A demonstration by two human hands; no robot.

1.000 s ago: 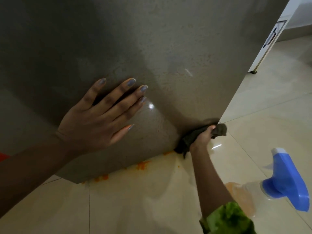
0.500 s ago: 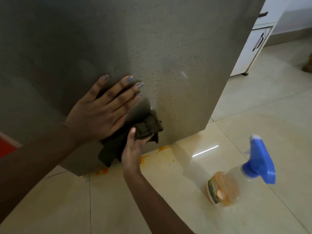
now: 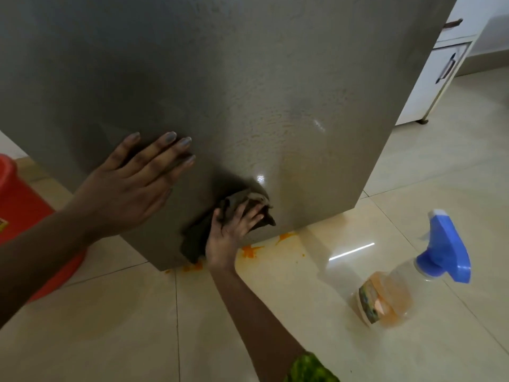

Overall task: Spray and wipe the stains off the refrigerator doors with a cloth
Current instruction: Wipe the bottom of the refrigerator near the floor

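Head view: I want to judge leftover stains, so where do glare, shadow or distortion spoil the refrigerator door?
In the head view, small glare spots sit on the refrigerator door above the cloth; the right hand and left hand cast dark shadows; the wide-angle lens skews the door's edges.

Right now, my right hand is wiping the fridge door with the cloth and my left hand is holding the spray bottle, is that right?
Not quite. In the head view the left hand rests flat on the refrigerator door, holding nothing; the spray bottle sits on the floor, untouched. The right hand does press the cloth to the door.
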